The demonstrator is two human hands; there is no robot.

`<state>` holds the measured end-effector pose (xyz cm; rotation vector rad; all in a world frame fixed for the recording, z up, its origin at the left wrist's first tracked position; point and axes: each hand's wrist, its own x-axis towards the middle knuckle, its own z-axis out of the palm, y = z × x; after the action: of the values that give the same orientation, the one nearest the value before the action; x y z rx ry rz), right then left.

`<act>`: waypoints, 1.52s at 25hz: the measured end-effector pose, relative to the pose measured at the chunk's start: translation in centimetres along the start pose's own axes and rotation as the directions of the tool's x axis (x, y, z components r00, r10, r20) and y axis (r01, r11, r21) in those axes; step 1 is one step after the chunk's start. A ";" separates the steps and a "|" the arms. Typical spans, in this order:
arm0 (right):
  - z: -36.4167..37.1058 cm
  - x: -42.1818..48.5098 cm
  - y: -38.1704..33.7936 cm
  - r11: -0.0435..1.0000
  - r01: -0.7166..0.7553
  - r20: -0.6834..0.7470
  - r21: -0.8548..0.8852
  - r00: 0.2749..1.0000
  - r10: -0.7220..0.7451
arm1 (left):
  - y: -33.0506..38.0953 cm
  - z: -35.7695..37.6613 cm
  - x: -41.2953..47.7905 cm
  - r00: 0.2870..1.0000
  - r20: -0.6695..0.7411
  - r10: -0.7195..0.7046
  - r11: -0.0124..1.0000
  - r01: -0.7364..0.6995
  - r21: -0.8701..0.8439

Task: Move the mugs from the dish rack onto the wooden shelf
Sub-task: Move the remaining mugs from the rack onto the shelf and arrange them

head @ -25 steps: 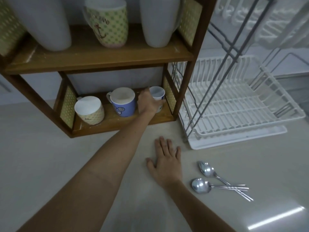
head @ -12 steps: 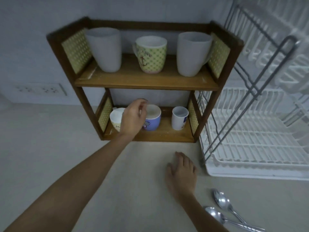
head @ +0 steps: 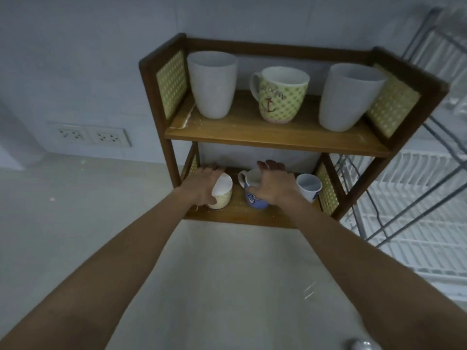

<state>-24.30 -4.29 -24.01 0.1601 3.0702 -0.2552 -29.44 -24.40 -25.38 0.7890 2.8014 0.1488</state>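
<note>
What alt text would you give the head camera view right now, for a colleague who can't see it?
Both hands reach into the lower level of a wooden shelf: the left hand grips a tilted cream mug, the right hand covers a blue mug. A small white mug stands at right, three more mugs above, and an empty-looking white dish rack alongside.
</note>
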 end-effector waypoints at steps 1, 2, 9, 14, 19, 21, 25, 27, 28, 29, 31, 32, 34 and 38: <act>0.0 0.8 -0.2 0.999 -0.026 0.078 -0.038 0.997 0.028 | -0.1 -0.5 0.4 0.998 0.061 0.029 0.998 -0.032 0.058; 0.3 1.4 -0.3 0.996 -0.046 0.132 -0.076 0.990 0.056 | -0.1 -1.0 0.7 0.992 0.116 0.052 0.994 -0.064 0.094; 0.4 2.8 0.0 0.996 -0.004 0.175 -0.089 0.984 0.020 | -0.4 -2.0 2.6 0.964 0.246 0.100 0.988 -0.126 0.092; -0.1 3.1 1.4 0.994 0.099 0.245 -0.052 0.966 -0.084 | -0.3 -1.1 3.1 0.994 0.093 0.061 0.975 -0.079 0.209; -0.1 3.3 3.1 0.989 0.143 0.270 0.027 0.952 -0.145 | -0.1 -0.2 4.3 0.995 0.045 -0.090 0.972 0.078 0.222; 0.0 3.5 3.4 0.987 0.157 0.257 0.041 0.953 -0.162 | 0.0 -0.1 4.7 0.988 0.042 -0.146 0.967 0.134 0.217; 0.1 3.7 3.6 0.979 0.189 0.247 0.081 0.947 -0.204 | -0.4 -0.3 5.1 0.989 0.044 -0.142 0.973 0.131 0.192; -0.2 3.6 3.9 0.972 0.195 0.326 0.131 0.918 -0.228 | -0.3 -0.4 4.9 0.987 0.075 -0.144 0.969 0.126 0.211; -0.8 3.6 4.3 0.972 0.154 0.358 0.179 0.910 -0.210 | 0.0 -0.6 4.9 0.986 0.087 -0.144 0.969 0.123 0.215; -1.6 3.7 5.1 0.970 0.076 0.349 0.232 0.924 -0.155 | 0.5 -0.8 5.0 0.989 0.086 -0.118 0.973 0.098 0.208; -3.3 3.8 7.3 0.984 -0.060 0.229 0.171 0.973 0.019 | 2.1 -1.5 5.7 0.998 0.052 0.032 0.988 -0.039 0.149; -4.0 3.8 8.5 0.992 -0.125 0.179 0.031 0.977 0.117 | 3.3 -1.6 6.1 0.992 0.029 0.123 0.985 -0.126 0.115; -4.3 3.5 9.9 0.952 -0.223 0.197 -0.210 0.944 0.265 | 6.0 -1.3 6.7 0.974 0.015 0.227 0.971 -0.227 0.069; -2.2 2.2 10.4 0.944 -0.231 0.306 -0.237 0.904 0.298 | 8.7 0.9 7.3 0.982 0.039 0.185 0.982 -0.187 0.036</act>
<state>-25.48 6.48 -23.71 0.4686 2.6692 0.0338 -30.88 -13.13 -26.20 1.0522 2.7015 0.1089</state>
